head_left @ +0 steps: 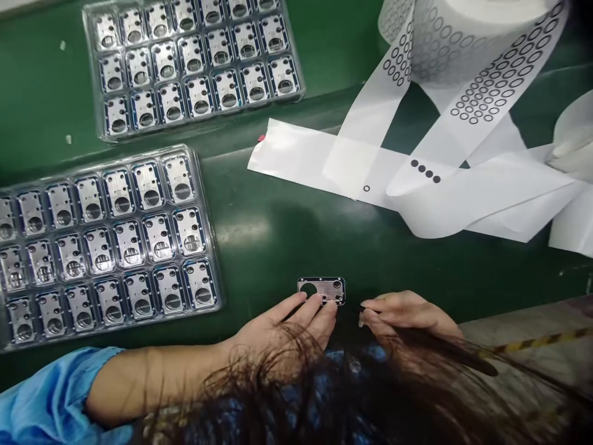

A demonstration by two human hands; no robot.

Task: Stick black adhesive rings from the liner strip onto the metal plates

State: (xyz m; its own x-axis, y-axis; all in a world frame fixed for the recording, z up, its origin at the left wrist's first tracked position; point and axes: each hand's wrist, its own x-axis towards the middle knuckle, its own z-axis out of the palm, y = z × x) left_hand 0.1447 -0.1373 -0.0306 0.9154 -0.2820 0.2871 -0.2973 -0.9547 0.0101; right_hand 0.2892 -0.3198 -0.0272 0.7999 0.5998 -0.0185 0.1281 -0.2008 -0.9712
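A small rectangular metal plate point(330, 288) with a dark edge, one large round hole and smaller holes lies on the green table. My left hand point(282, 327) rests its fingertips on the plate's near edge, holding it against the surface. Just right of the plate, apart from it, my right hand point(412, 315) has thumb and fingertips drawn together. Whatever they pinch, if anything, is too small to make out. A dark, slender, round-ended shape point(467, 358) shows below the right hand, partly behind hair. Hair also covers the lower parts of both hands.
Two clear plastic trays, one at left point(210, 247) and one farther back point(296, 74), hold rows of similar plates. White backing strips point(296, 151) with black ring stickers point(503, 77) spread from a roll point(445, 49) at back right. Four black dots point(425, 171) sit on one strip.
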